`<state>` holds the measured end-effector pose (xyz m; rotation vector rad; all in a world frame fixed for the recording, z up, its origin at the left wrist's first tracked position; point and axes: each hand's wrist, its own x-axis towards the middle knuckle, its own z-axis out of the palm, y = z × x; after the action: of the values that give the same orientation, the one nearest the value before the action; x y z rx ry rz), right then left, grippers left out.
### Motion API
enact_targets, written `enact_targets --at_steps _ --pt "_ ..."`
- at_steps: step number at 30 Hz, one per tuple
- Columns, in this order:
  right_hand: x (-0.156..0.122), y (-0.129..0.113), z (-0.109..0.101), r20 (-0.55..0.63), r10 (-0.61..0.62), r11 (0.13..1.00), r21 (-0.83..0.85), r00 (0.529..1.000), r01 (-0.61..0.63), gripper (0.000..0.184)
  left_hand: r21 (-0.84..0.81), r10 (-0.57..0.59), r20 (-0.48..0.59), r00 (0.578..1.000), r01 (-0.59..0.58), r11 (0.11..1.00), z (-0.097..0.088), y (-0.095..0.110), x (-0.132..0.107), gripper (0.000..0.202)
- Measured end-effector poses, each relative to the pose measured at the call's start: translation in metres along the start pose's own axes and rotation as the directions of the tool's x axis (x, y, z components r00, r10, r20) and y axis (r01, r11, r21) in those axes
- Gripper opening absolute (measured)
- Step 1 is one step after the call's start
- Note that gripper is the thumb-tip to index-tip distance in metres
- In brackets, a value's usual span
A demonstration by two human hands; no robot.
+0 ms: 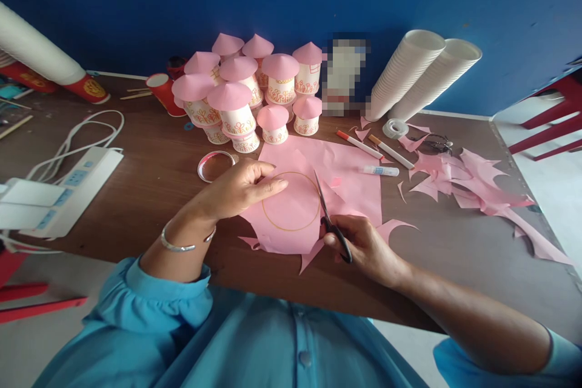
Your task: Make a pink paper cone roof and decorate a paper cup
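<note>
Far off in the middle are ten pink cone roofs [230, 96]; far right, two tall white cup stacks [404, 76]. Nearer right lie two markers [361, 145] and one glue tube [381, 170]. There are two ring-shaped rolls [391, 132], one power strip [75, 191] at left, one pair of scissors [328, 222] and one drawn circle [291, 201].

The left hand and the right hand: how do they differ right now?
The left hand has its thumb over the pink paper, while the right hand grips scissors. The left wears a silver bracelet at its wrist; the right wears none. Both are ungloved.
</note>
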<state>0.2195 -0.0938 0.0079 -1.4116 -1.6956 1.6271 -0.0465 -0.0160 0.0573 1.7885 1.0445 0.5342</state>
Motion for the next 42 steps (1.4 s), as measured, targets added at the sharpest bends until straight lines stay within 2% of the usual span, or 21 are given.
enact_targets --at_steps 17,27,42 --pt "-0.0014 -0.0022 -0.0008 0.015 0.0 1.0 0.024 1.0 0.0 0.068 -0.005 -0.032 -0.01 0.999 0.032 0.999 -0.0001 0.001 -0.0004 0.05" --pt "0.0004 0.0008 0.0002 -0.012 -0.03 0.999 0.013 0.999 0.031 0.065 0.011 -0.019 0.006 1.0 0.019 1.0 0.0006 0.0011 -0.001 0.049" --pt "0.0016 0.0035 -0.0012 0.014 -0.014 1.0 0.006 1.0 0.013 0.066 0.033 0.002 0.017 1.0 -0.003 0.999 -0.0022 0.0003 -0.0006 0.049"
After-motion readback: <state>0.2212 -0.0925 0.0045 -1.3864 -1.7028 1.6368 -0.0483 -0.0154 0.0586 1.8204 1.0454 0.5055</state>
